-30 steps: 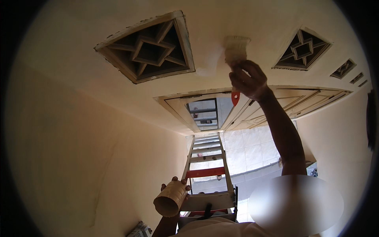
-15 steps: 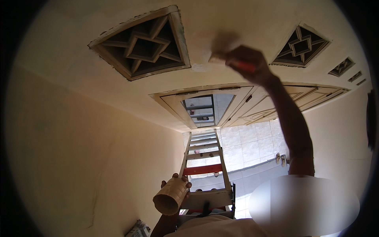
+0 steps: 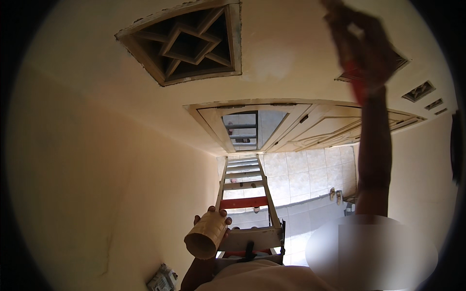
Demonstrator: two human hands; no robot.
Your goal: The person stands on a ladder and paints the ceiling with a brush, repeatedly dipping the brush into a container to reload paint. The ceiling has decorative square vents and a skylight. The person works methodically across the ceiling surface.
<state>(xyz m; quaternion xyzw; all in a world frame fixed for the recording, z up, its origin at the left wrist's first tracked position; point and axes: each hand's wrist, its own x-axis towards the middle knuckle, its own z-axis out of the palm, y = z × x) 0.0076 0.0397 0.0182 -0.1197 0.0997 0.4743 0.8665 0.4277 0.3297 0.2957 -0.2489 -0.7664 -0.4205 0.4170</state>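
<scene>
My right hand (image 3: 370, 52) is raised at the upper right, blurred, gripping a paintbrush with a red handle (image 3: 355, 83) in front of the wall (image 3: 281, 43), partly over a diamond-lattice vent (image 3: 349, 76). The bristle end is smeared near the top edge. A paler patch (image 3: 272, 65) marks the wall between this vent and the large lattice vent (image 3: 189, 43) at the upper left. My left hand (image 3: 224, 217) is wrapped round a cut beige cylindrical container (image 3: 203, 235), low in front of the ladder; what is inside cannot be made out.
A ladder (image 3: 242, 203) with one red rung drops away toward tiled floor (image 3: 308, 172), where sandals (image 3: 336, 195) lie. Below the vents is a panelled door (image 3: 320, 131) with a glass pane (image 3: 272, 123). A side wall (image 3: 97, 169) rises at left; a small box (image 3: 160, 279) sits at bottom left.
My right hand and brush have moved right and upward, away from the pale patch toward the right vent. My left hand with the container appears slightly lower-left as the view shifts.
</scene>
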